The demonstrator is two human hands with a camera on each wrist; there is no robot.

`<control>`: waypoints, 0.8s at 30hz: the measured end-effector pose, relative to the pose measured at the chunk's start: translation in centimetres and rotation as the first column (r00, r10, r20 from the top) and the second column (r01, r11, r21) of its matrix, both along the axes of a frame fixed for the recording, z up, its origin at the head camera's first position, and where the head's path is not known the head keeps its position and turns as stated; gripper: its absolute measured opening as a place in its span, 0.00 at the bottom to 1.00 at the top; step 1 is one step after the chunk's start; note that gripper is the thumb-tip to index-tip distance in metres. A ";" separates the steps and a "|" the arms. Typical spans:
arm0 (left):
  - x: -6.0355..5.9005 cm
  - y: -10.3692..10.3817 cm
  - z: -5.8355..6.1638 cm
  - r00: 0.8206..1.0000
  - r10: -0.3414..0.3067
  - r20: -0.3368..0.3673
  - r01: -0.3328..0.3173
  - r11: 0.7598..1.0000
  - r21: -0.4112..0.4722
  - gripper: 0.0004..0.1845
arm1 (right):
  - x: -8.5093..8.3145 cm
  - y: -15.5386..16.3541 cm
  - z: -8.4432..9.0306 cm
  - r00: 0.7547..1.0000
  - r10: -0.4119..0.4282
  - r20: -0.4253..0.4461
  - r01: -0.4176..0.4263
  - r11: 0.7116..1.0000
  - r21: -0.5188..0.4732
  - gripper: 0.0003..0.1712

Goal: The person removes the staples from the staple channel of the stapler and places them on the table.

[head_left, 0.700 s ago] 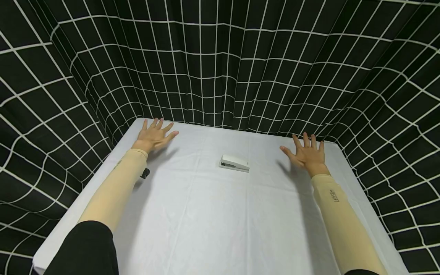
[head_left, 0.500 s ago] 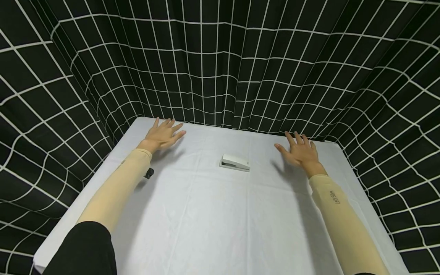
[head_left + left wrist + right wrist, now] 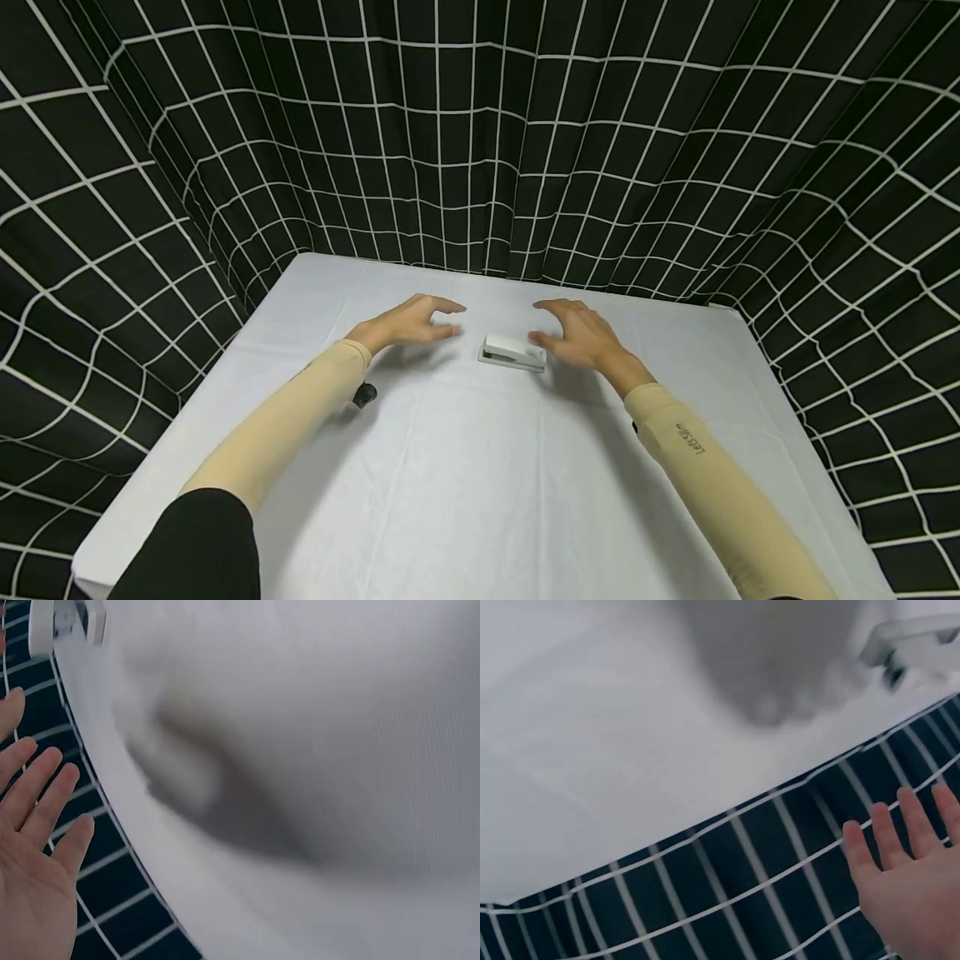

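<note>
A white stapler (image 3: 513, 353) lies flat on the white-covered table (image 3: 480, 483), a little beyond its middle. My left hand (image 3: 420, 322) hovers just left of the stapler, fingers relaxed and slightly bent, holding nothing. From the other side my right hand (image 3: 572, 333) comes in, its thumb right at the stapler's right end; contact is unclear. In the left wrist view the stapler (image 3: 64, 619) shows at the top left, beyond my open left hand (image 3: 34, 855). In the right wrist view the blurred stapler (image 3: 915, 645) shows at the top right, above my open right hand (image 3: 915, 889).
A black curtain with a white grid (image 3: 480, 150) closes in the table at the back and on both sides. The table's left edge (image 3: 172, 433) and right edge (image 3: 810, 467) drop off beside my forearms. A small black wrist device (image 3: 364, 393) hangs under my left forearm.
Both hands have moved inward from the table's far corners and now flank the stapler closely. Their spread fingers have relaxed into a slight curl. The stapler has not moved.
</note>
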State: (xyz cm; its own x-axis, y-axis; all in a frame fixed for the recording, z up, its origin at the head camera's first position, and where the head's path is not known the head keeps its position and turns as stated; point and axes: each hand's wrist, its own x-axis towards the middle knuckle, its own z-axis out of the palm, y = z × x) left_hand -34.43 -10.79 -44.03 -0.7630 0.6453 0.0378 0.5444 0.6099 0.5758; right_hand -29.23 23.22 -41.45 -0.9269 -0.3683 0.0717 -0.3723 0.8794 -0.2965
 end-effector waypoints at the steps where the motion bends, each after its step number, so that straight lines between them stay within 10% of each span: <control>1: 0.1 0.4 -0.2 1.000 -0.011 0.005 0.011 1.000 0.004 0.28 | 0.1 -0.6 0.0 1.000 0.013 0.005 -0.013 1.000 -0.008 0.38; 24: 0.1 4.1 -3.9 0.998 -0.064 0.025 0.061 0.993 0.103 0.15 | -0.4 -6.6 -1.8 0.990 0.129 0.063 -0.126 0.991 -0.043 0.22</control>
